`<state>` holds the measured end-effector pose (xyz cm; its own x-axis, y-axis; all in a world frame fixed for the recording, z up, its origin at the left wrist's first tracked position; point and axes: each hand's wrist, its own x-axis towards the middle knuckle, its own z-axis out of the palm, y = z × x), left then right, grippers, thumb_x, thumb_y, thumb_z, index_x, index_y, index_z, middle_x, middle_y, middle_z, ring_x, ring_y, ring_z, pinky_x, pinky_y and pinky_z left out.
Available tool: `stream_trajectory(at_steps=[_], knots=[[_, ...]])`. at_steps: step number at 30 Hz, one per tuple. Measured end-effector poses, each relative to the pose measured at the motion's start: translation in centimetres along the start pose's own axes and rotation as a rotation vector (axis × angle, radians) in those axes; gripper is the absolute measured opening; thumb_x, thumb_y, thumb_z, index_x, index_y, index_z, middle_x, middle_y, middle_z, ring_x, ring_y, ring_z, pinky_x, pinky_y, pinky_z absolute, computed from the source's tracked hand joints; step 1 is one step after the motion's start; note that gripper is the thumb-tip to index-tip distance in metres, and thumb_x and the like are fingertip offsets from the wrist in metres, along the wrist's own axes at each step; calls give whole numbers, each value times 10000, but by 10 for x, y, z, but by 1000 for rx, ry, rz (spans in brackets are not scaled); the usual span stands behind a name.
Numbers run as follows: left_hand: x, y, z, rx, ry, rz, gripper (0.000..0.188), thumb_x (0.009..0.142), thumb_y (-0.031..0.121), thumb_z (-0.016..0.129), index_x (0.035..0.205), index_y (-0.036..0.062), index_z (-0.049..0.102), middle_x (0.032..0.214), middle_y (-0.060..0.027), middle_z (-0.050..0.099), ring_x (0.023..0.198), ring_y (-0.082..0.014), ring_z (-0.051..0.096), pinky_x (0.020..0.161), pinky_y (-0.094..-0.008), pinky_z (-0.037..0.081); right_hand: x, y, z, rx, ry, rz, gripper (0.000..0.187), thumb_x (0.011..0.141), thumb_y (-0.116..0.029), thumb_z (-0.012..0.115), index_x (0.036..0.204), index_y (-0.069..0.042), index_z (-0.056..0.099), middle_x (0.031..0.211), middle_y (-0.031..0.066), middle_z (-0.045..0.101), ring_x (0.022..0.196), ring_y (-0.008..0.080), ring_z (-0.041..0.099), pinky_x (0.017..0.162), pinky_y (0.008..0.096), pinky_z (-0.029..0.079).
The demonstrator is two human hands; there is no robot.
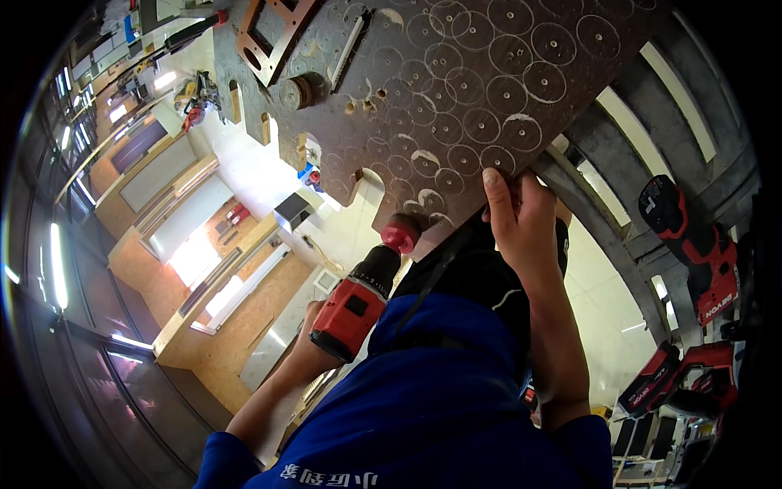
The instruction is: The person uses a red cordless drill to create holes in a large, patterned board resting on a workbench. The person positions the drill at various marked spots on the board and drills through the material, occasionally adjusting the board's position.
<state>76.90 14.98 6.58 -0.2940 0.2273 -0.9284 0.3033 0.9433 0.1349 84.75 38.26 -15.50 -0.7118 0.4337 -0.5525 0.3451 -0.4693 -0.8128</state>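
Note:
A red and black cordless drill point(352, 307) is in my left hand point(308, 341), whose fingers are mostly hidden behind the tool's body. At the drill's front sits a red hole saw point(400, 234), against the notched near edge of a dark brown board point(423, 134). Many scored circles with small centre holes cover this board. My right hand point(519, 213) grips the board's near edge further right, thumb on top and the other fingers curled below, partly out of sight.
On the board lie a copper-coloured frame-like template point(273, 37), a round plug-like piece point(296, 93) and a slim silver bar point(349, 50). To the right, a red and black power tool point(692, 244) rests on a grey slatted frame point(652, 106), with another red tool point(688, 383) nearer.

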Motion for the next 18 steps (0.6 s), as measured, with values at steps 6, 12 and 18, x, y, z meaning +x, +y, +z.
stream_trajectory(at_steps=[6,12,18], knots=[[1,-1,-2,106,79,106,170,902,204,587,1018,83,618,904,-123,616,838,-316,617,712,-406,503,0,-1,1,19,10,27,292,943,-233,623,827,32,588,592,53,573,488,116,504,483,285,414],[0,-2,8,86,215,179,221,649,88,698,856,90,620,767,-100,614,703,-319,596,619,-398,448,-1,-2,1,9,11,42,296,943,-240,624,835,34,589,594,54,576,488,110,500,479,276,408],[1,1,6,121,133,144,201,767,155,660,957,94,639,883,-109,637,818,-322,613,688,-422,461,-1,1,1,4,12,42,290,943,-237,624,840,32,592,593,45,573,484,87,480,464,257,394]])
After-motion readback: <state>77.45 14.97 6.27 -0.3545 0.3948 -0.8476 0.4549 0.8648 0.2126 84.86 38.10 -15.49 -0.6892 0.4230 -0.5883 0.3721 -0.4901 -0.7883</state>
